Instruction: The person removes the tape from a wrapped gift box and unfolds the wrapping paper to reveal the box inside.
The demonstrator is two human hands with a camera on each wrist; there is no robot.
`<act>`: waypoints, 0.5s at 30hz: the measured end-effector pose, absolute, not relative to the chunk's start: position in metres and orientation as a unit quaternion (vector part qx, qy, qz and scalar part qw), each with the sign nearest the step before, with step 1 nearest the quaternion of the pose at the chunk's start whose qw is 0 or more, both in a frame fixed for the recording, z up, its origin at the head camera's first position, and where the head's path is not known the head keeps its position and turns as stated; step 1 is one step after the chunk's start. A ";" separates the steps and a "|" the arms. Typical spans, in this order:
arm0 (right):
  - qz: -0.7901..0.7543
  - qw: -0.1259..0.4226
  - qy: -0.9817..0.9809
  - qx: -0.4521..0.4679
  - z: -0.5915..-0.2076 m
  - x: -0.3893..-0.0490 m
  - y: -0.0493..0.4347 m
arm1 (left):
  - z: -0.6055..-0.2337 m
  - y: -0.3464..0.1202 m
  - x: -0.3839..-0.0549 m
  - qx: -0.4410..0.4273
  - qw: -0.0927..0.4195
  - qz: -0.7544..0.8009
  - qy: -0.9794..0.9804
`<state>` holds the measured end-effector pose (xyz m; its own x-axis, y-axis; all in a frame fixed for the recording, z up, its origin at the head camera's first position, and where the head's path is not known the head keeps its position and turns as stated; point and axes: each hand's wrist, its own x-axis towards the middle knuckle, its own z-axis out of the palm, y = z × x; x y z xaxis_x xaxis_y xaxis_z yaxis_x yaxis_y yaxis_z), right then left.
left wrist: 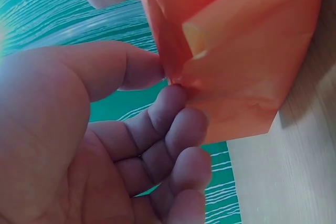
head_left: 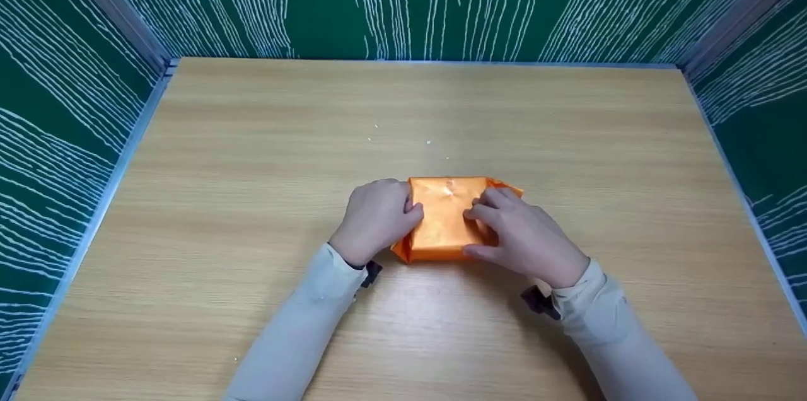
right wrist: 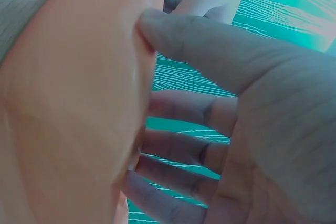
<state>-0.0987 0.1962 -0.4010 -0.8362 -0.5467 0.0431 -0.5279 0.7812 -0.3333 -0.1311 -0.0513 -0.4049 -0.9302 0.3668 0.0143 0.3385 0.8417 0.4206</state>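
A box-shaped package wrapped in shiny orange paper lies on the table in the head view. Folded flaps stick out at its near left and far right corners. My left hand is at its left end. Between thumb and forefinger it pinches the orange wrapping paper, as the left wrist view shows, with the other fingers loosely bent below. My right hand rests on the package's right part. Its fairly straight fingers touch the top while the thumb presses at the near edge. What the paper wraps is hidden.
The wooden table carries a few tiny white specks beyond the package. Green panels with white streaks stand along the back and both sides. A small dark wrist mount sits under the right sleeve.
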 end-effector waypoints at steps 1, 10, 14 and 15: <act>-0.168 0.029 0.943 -0.285 -0.401 -0.099 0.196 | -0.405 -0.051 -0.131 0.184 0.030 0.212 0.959; -0.163 0.042 0.945 -0.282 -0.401 -0.099 0.195 | -0.404 -0.047 -0.126 0.194 0.005 0.163 0.967; -0.163 0.036 0.945 -0.280 -0.401 -0.099 0.195 | -0.403 -0.046 -0.126 0.194 -0.002 0.148 0.970; -0.163 0.034 0.945 -0.280 -0.402 -0.099 0.195 | -0.403 -0.046 -0.126 0.194 -0.003 0.146 0.970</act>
